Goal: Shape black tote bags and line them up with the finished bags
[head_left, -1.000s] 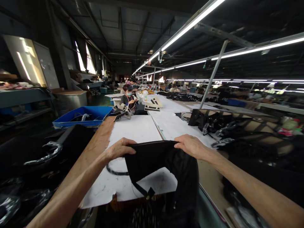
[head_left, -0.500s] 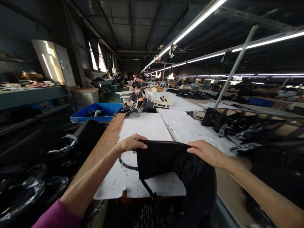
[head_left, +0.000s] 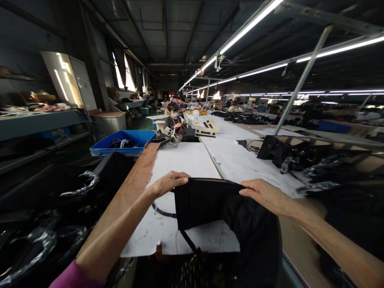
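Note:
A black fabric bag [head_left: 216, 212] hangs in front of me over the near end of a long worktable [head_left: 132, 176]. My left hand [head_left: 168, 183] is closed on the bag's top edge at its left corner. My right hand [head_left: 264, 194] is closed on the same edge at the right. The top edge is stretched between the two hands, and the body of the bag drops below the table edge. A thin black strap [head_left: 187, 242] dangles from it. White paper [head_left: 180, 164] covers the table under the bag.
A blue plastic bin [head_left: 123, 143] stands at the table's left. Black bags with wrapped handles [head_left: 84, 182] pile up on the left and more bags [head_left: 288, 154] on the right. A seated person [head_left: 174, 120] works farther down the table. A slanted metal pole [head_left: 303, 76] rises at right.
The view has shifted a little, so the hands and bag sit slightly lower and to the right in the picture. Both hands keep the same hold on the bag's top edge.

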Demonstrator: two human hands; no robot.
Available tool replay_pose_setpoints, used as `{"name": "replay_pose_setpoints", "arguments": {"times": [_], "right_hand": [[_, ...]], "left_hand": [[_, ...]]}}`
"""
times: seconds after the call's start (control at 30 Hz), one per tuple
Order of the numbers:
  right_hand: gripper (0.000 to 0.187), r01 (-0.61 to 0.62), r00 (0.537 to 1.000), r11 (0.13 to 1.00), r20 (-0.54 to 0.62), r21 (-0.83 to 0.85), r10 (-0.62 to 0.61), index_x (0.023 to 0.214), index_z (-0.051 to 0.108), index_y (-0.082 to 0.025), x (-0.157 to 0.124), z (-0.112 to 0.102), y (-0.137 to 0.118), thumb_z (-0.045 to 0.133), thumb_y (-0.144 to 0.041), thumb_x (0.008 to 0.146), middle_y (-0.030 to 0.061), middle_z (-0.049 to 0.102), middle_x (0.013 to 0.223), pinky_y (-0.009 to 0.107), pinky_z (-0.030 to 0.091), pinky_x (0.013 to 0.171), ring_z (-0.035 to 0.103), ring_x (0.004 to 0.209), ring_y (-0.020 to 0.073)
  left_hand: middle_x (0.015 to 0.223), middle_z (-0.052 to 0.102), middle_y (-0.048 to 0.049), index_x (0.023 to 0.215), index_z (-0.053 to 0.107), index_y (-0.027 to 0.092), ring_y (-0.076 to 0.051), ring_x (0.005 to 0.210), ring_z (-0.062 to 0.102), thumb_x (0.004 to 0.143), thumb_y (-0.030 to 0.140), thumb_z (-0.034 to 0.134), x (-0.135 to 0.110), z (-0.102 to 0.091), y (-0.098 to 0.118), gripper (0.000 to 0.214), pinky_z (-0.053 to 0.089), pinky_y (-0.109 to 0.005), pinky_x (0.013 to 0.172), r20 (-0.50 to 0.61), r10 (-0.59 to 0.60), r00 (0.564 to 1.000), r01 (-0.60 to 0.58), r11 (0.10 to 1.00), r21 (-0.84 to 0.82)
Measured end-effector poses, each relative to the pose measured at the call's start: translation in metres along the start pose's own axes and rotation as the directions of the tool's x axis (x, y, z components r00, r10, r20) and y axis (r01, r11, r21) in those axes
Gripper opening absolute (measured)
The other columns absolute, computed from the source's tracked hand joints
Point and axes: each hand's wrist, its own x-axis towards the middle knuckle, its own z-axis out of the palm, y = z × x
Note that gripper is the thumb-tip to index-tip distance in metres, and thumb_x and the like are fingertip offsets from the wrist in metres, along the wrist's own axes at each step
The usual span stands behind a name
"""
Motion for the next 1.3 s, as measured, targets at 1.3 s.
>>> {"name": "replay_pose_setpoints", "arguments": {"times": [1.3], "right_hand": [[0.028, -0.016, 0.993, 0.997, -0.117, -0.077, 0.007, 0.055, 0.044, -0.017, -0.004, 0.001, -0.003, 0.044, -0.034, 0.077, -0.0039, 0.042, 0.052, 0.021, 0.021, 0.05, 0.036, 0.053, 0.0084]], "left_hand": [[0.092, 0.059, 0.0033, 0.081, 0.051, 0.021, -0.011, 0.078, 0.054, 0.08, 0.023, 0.046, 0.052, 0.085, 0.031, 0.006, 0.039, -0.023, 0.073, -0.079, 0.499, 0.863, -0.247, 0.553, 0.795]]}}
